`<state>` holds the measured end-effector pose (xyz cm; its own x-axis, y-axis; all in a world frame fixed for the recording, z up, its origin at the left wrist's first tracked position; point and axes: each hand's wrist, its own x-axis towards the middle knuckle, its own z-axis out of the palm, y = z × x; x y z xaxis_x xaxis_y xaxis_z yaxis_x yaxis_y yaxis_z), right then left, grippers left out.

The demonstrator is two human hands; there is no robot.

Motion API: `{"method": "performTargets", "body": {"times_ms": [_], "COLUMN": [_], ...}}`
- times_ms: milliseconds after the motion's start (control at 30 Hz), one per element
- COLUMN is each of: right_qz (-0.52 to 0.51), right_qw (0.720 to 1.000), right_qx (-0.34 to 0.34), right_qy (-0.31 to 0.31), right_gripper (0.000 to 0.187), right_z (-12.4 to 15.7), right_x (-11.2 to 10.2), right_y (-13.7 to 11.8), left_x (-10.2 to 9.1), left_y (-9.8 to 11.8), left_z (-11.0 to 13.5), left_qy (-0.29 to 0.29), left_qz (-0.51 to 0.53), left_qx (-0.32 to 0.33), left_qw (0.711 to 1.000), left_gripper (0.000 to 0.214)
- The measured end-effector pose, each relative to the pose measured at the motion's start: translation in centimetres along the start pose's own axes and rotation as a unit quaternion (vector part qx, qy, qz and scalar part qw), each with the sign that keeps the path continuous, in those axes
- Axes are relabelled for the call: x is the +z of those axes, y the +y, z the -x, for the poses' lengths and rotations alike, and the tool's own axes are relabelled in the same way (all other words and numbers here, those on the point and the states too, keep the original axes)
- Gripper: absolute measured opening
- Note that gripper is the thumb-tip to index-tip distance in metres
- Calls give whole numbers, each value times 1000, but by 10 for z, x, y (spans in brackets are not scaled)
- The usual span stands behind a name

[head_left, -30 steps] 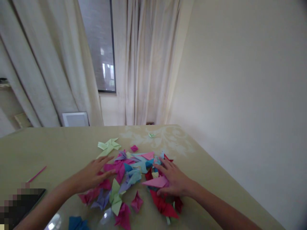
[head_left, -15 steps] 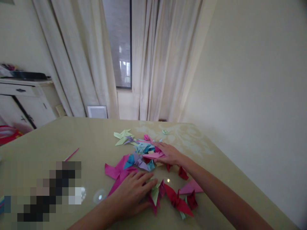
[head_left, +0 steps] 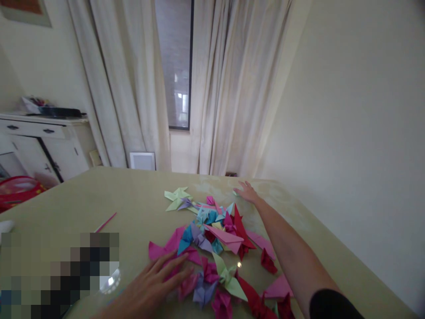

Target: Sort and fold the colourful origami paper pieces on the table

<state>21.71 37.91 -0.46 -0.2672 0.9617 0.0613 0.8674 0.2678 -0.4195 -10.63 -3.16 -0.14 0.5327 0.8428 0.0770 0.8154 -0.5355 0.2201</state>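
Observation:
A heap of folded paper figures (head_left: 215,241) in pink, red, blue, purple and green lies spread on the beige table (head_left: 133,208). My left hand (head_left: 156,283) lies flat near the front edge, fingers spread, pressing on pink pieces at the heap's left side. My right hand (head_left: 246,192) is stretched far across the table, fingers extended, resting on a small pale green piece (head_left: 235,193) beyond the heap. A light green figure (head_left: 175,197) lies at the heap's far left corner.
A thin pink strip (head_left: 105,222) lies on the table to the left. A blurred-out patch covers the lower left corner. Curtains (head_left: 229,88), a window and a white cabinet (head_left: 43,141) stand behind the table; a plain wall runs along the right.
My right hand left the heap and reached farther out to the small green piece. My left hand slid back toward me over the pink pieces. The camera shifted and the heap spread.

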Motion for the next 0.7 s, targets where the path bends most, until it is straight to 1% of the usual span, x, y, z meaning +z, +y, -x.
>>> {"method": "performTargets", "body": {"times_ms": [33, 100, 167, 233, 267, 333, 400, 433, 500, 533, 600, 633, 667, 700], "right_qz": [-8, -24, -40, -49, -51, -51, -48, -45, -39, -34, -21, -15, -12, -12], "right_qw": [1000, 997, 989, 978, 971, 955, 936, 925, 901, 886, 854, 840, 829, 822], "right_qx": [-9, -48, -100, -151, -176, -222, -266, -288, -337, -363, -409, -427, -440, -450], "right_qy": [-17, -56, -97, -134, -152, -191, -226, -242, -270, -286, -321, -335, -345, -349], "right_gripper": [79, 74, 72, 75, 79, 89, 93, 92, 82, 74, 50, 41, 36, 35], "right_z": [-7, -17, -23, -23, -22, -16, -8, -2, 11, 19, 37, 47, 57, 68], "right_x": [7, 23, 40, 58, 66, 79, 89, 93, 99, 101, 101, 97, 91, 81], "right_y": [-9, -33, -63, -96, -113, -146, -179, -195, -226, -239, -257, -259, -256, -247], "left_x": [7, 22, 36, 48, 52, 59, 65, 67, 67, 65, 55, 46, 37, 26], "left_y": [0, 0, 3, 8, 12, 18, 24, 27, 31, 34, 39, 43, 46, 49], "left_z": [-3, -17, -36, -56, -66, -82, -96, -102, -114, -118, -123, -123, -119, -113], "left_qy": [6, 28, 63, 103, 117, 131, 126, 118, 102, 99, 102, 103, 100, 93], "left_qz": [-11, -44, -85, -120, -132, -145, -141, -133, -113, -106, -103, -105, -103, -91], "left_qx": [10, 34, 57, 80, 90, 105, 116, 123, 132, 128, 97, 72, 44, 21], "left_qw": [1000, 998, 993, 984, 980, 975, 975, 976, 979, 981, 985, 987, 989, 991], "left_gripper": [103, 86, 65, 52, 50, 54, 63, 67, 73, 71, 59, 54, 54, 57]}}
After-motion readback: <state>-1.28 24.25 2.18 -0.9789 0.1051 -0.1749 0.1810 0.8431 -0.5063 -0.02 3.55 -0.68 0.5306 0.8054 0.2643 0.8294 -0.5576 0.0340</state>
